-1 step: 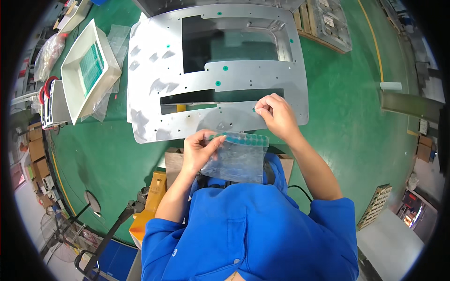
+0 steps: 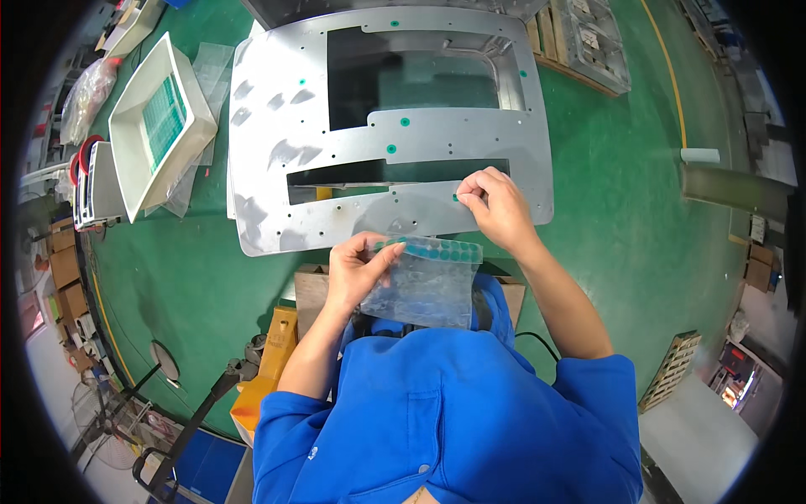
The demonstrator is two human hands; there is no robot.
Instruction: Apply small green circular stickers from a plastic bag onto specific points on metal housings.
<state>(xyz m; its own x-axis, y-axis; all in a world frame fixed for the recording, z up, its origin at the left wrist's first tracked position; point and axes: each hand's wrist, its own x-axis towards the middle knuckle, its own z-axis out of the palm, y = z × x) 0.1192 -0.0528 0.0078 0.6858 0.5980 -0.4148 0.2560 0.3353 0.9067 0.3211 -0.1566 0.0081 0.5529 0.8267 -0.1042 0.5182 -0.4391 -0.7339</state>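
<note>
Holding a clear sheet of green round stickers in left hand, thumb and fingers pinched shut on the sheet's left edge, just in front of the blue-clad chest. Sticker row running along the sheet's top edge, long axis left to right, spanning the gap between the two hands. Right hand up and slightly right of the sheet, fingers curled closed, fingertips pressing down on the near strip of the large grey metal panel; a speck of green under the fingertips, likely a sticker, too small to confirm. Panel lying flat, directly ahead of both hands, long axis left to right, with a big dark cutout far from the hands and a narrow slot cutout just beyond the right hand's knuckles. Several green dots already on the panel, e.g. one above the slot, ahead of and between the hands. Right hand nearer the panel and touching it; left hand nearer the sheet, short of the panel's near edge. Sheet's top sticker row close below the right hand, within easy reach.

Off to the left of left hand, well apart: white tray holding a green-printed sheet, on clear plastic bags. Green floor to the right of right hand. Yellow pallet jack handle below the left forearm.
</note>
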